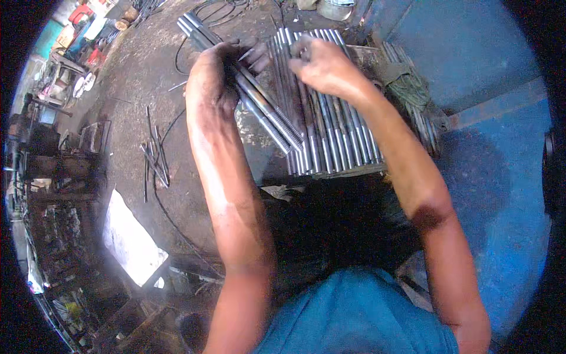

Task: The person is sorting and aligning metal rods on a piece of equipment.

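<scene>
My left hand (218, 68) is wrapped round a small bundle of threaded steel rods (268, 118), which lies slanted from upper left to lower right. The bundle's lower threaded ends reach over the left edge of a row of similar rods (339, 133), laid side by side. Above the upper part of that row is my right hand (321, 65), slightly blurred, with its fingers curled in. Whatever those fingers hold, if anything, is hidden. Dark grime covers the fingers of my left hand.
More rods (421, 121) and a greenish cloth (407, 85) lie right of the row, by a blue metal panel (495, 183). Several thin dark rods (154, 156) and a white sheet (132, 239) lie on the floor at left. Cable loops (221, 12) lie at the top.
</scene>
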Demonstrator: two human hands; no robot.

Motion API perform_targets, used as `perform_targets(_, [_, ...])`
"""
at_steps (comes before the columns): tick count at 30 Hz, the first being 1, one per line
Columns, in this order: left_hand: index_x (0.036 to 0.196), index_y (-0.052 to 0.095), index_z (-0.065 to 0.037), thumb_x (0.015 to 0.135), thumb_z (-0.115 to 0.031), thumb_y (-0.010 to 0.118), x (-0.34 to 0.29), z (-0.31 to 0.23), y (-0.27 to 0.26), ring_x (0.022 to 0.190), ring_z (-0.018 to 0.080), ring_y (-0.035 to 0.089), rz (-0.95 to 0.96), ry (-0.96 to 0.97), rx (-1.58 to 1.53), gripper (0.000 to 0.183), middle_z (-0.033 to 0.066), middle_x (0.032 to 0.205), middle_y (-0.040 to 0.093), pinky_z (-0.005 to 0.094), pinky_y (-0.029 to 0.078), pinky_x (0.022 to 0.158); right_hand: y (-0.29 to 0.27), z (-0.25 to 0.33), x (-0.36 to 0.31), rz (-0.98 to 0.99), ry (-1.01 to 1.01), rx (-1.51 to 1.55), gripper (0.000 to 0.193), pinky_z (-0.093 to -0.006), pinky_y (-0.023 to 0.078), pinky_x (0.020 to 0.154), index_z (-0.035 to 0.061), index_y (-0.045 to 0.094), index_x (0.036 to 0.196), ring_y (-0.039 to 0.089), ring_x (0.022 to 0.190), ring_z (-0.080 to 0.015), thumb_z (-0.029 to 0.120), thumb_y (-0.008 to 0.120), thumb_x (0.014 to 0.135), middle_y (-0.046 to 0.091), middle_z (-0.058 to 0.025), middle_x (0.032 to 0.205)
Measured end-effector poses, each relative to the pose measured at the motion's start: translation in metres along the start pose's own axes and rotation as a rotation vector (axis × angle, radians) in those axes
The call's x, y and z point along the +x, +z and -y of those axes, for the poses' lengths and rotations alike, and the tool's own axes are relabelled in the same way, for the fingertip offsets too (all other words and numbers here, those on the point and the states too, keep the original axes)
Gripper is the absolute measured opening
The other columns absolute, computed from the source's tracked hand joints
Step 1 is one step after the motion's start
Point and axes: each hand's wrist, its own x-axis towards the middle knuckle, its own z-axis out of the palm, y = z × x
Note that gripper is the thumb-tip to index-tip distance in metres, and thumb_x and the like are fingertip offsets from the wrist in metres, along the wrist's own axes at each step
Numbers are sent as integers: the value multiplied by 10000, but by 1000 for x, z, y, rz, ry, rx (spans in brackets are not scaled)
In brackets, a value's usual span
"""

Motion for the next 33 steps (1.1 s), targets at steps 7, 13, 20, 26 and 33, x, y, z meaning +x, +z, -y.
perform_targets(7, [914, 571, 86, 841, -43, 493, -18, -3, 21, 719, 267, 650, 122, 23, 281, 167, 167, 799, 619, 333, 557, 646, -27, 42, 9, 135, 81, 613, 447, -372, 496, 592, -37, 638, 886, 608, 584, -230, 409, 605, 876, 634, -136, 682])
perform_targets(13, [879, 593, 69, 835, -69, 545, -9, 7, 23, 621, 212, 625, 23, -14, 144, 153, 135, 742, 623, 306, 518, 563, -14, 25, 2, 180, 196, 728, 336, -393, 495, 640, -9, 643, 807, 625, 630, -253, 324, 683, 814, 639, -153, 670])
perform_targets(20, [941, 593, 83, 849, -1, 528, 0, 15, 19, 766, 233, 645, -1, -119, -51, 140, 149, 844, 641, 300, 538, 743, -18, 45, 0, -199, -85, 196, 330, -479, 511, 712, -40, 641, 824, 630, 774, -452, 289, 621, 819, 627, -281, 756])
perform_targets(26, [973, 577, 93, 880, -16, 528, -5, 8, 25, 802, 241, 651, 29, -46, -92, 152, 158, 867, 643, 320, 547, 775, -30, 62, 1, -300, -90, 156, 267, -492, 485, 692, -61, 595, 797, 614, 754, -455, 204, 590, 829, 588, -305, 718])
perform_targets(33, [1212, 378, 177, 950, -43, 362, -25, -12, 33, 1111, 385, 574, 48, 53, -108, 342, 299, 1178, 532, 464, 509, 966, -52, 39, 14, -347, 164, 250, 220, -417, 457, 567, -56, 556, 944, 571, 620, -247, 160, 527, 916, 566, -145, 684])
